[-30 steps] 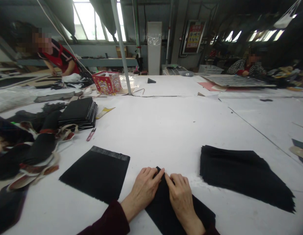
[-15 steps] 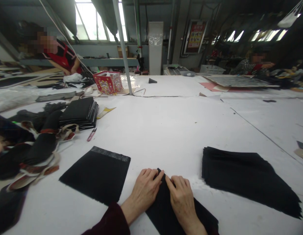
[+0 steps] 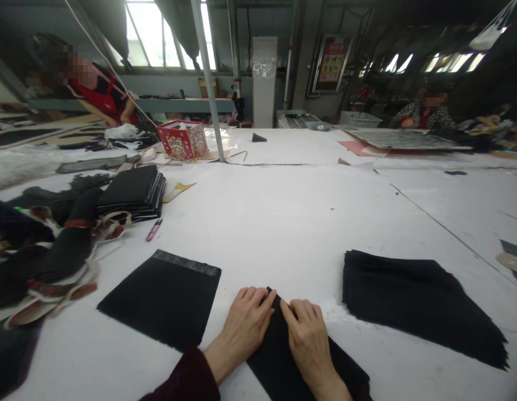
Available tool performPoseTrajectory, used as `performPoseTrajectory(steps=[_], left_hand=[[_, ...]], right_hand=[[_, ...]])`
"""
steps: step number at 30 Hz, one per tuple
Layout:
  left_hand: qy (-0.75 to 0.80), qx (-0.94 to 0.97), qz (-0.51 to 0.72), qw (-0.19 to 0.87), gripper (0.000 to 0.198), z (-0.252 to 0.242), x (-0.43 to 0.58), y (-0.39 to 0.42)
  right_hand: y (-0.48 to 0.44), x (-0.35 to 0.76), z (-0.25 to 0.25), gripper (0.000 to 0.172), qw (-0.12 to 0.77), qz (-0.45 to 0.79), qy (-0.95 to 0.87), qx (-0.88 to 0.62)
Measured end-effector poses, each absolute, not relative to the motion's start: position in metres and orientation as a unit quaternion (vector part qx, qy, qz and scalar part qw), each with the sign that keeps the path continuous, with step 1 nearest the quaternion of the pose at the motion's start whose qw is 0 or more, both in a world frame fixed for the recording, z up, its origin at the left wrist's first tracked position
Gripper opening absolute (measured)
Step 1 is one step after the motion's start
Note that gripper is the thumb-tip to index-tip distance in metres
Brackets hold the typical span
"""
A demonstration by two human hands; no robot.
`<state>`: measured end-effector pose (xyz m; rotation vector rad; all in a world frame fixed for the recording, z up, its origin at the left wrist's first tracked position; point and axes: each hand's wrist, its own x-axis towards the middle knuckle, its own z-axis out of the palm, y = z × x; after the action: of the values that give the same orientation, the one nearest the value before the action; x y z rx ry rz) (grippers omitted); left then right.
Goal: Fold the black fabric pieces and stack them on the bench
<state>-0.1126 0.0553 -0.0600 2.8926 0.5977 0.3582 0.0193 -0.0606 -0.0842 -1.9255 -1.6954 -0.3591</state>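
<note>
A black fabric piece (image 3: 279,365) lies on the white table below me, partly covered by my hands. My left hand (image 3: 247,320) is closed at its far left edge, fingers bent and fingertips pressed together on the cloth near its tip. Close beside it, my right hand (image 3: 309,337) is closed on the same piece, with the index finger pressing along the edge. A flat black fabric panel (image 3: 162,303) with a greyish strip on its far edge lies left of my hands. To the right sits a spread stack of black fabric pieces (image 3: 421,306).
Pink thread snips (image 3: 153,229) lie near a stack of folded black cloth (image 3: 131,189). Dark garments (image 3: 66,250) heap at the left. A metal pole (image 3: 210,83) rises beside a red patterned box (image 3: 182,140). Two people sit or stand at the far left and far right.
My hands hold almost the same position on the black fabric piece. The view shifts slightly. The person at the far right has lowered an arm.
</note>
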Motion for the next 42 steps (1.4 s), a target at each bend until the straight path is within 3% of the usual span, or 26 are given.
performPoseTrajectory(steps=[9, 21, 30, 37, 42], left_hand=[[0.228, 0.962, 0.143, 0.047, 0.044, -0.05, -0.116, 0.06], [0.043, 0.992, 0.064, -0.096, 0.051, -0.045, -0.102, 0.087], [0.03, 0.993, 0.061, -0.093, 0.048, -0.042, -0.097, 0.089], [0.024, 0.993, 0.054, -0.103, 0.055, -0.042, -0.094, 0.081], [0.013, 0.993, 0.066, -0.095, 0.046, -0.044, -0.091, 0.077]], right_hand=[[-0.06, 0.019, -0.083, 0.032, 0.263, -0.139, -0.63, -0.717], [-0.053, 0.03, -0.086, 0.027, 0.276, -0.081, -0.585, -0.758], [-0.061, 0.04, -0.098, 0.03, 0.319, -0.089, -0.575, -0.748], [-0.072, 0.043, -0.096, 0.032, 0.303, -0.101, -0.59, -0.741], [-0.08, 0.045, -0.097, 0.033, 0.299, -0.122, -0.593, -0.738]])
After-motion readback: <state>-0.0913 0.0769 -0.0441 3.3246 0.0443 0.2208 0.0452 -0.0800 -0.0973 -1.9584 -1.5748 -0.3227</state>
